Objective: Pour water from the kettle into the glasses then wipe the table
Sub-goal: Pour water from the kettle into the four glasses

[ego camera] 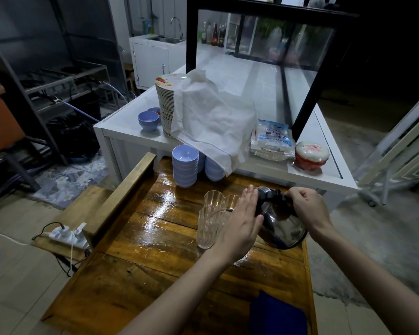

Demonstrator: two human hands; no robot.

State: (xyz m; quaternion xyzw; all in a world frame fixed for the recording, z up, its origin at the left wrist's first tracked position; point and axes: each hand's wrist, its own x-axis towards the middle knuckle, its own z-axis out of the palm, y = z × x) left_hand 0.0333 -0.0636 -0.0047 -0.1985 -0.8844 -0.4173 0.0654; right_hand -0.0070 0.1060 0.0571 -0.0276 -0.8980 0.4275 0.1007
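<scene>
A dark metal kettle (282, 227) is tilted to the left over the glossy wooden table (155, 252), its spout reaching toward the clear ribbed glasses. My right hand (307, 205) grips the kettle's black handle. My left hand (240, 223) lies flat with straight fingers against the kettle's lid and side. The nearest glass (207, 228) stands just left of my left hand, and two more glasses (214, 200) stand behind it, partly hidden by my hand. A dark blue cloth (276, 313) lies at the table's near right corner.
Stacks of pale blue bowls (185, 165) stand at the table's far edge. Behind it a white counter (131, 134) carries a tall plate stack under a white cloth (211, 119), plastic packets and a red-and-white container (311, 154). A power strip (68, 235) sits on the bench at left.
</scene>
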